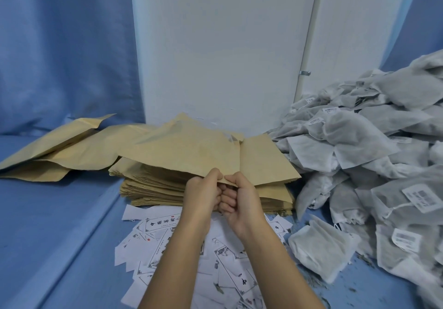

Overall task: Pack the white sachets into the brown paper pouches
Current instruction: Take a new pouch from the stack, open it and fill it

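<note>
A brown paper pouch [187, 148] is lifted off the top of a thick stack of brown pouches [158, 189] in the middle. My left hand [203, 193] and my right hand [237, 196] sit knuckle to knuckle and both pinch the pouch's near edge between thumb and curled fingers. A big heap of white sachets [374, 155] with small printed labels fills the right side. One sachet [321, 251] lies apart at the heap's near edge.
More brown pouches [60, 150] lie flat and puffed at the left on the blue cloth. White printed paper labels [225, 268] are scattered under my forearms. A white wall panel [220, 52] stands behind the stack, with blue curtain on both sides.
</note>
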A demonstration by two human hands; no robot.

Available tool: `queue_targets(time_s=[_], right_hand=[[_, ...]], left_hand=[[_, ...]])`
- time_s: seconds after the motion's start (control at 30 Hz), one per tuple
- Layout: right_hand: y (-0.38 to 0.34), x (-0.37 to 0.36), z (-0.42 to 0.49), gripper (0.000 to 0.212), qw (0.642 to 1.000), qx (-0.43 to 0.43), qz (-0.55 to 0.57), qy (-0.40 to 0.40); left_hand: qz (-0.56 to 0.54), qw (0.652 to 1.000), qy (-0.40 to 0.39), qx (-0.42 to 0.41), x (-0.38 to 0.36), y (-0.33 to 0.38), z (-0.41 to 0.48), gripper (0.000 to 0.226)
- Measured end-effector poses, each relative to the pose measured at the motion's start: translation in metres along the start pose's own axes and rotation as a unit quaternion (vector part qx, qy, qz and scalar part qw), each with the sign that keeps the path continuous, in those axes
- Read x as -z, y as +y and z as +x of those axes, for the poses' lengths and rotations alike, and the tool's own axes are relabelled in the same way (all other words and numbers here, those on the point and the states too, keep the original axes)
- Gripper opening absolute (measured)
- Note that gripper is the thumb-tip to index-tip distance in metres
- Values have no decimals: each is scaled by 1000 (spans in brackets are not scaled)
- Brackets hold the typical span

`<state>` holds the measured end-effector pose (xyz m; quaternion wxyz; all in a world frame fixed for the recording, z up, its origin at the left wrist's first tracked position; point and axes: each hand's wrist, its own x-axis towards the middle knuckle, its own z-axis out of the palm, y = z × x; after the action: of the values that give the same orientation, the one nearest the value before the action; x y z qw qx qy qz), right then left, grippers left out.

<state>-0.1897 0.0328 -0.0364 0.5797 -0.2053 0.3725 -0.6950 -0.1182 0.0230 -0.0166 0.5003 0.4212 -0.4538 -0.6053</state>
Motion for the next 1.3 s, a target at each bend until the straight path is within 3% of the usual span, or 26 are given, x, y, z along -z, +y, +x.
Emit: queue_targets(time_s=[0.2, 0.37, 0.53, 0.63, 0.73, 0.97, 1.1, 1.3], right_hand=[[6, 0, 0, 25, 999, 15, 43, 5], [11, -2, -5, 25, 995, 76, -23, 62], [7, 0, -5, 29, 989, 100, 26, 110], [12, -3, -7, 23, 989, 104, 34, 101], [13, -5, -8, 25, 991, 91, -44, 89], [8, -1, -7, 30, 990, 96, 5, 107], [9, 0, -8, 32, 991, 42, -105, 66], [5, 3, -5, 30, 994, 64, -5, 89]], left_hand=[[-15, 999, 34, -26, -2, -3, 2, 36], [4, 1000, 21, -7, -2, -5, 1, 44], [-19, 998, 55, -32, 4, -6, 7, 34], [6, 998, 50, -43, 1, -10, 6, 37], [52, 998, 26, -25, 0, -13, 6, 51], [15, 996, 74, -41, 2, -12, 7, 36], [30, 998, 38, -32, 1, -9, 0, 49], [3, 999, 46, -29, 4, -8, 3, 34]])
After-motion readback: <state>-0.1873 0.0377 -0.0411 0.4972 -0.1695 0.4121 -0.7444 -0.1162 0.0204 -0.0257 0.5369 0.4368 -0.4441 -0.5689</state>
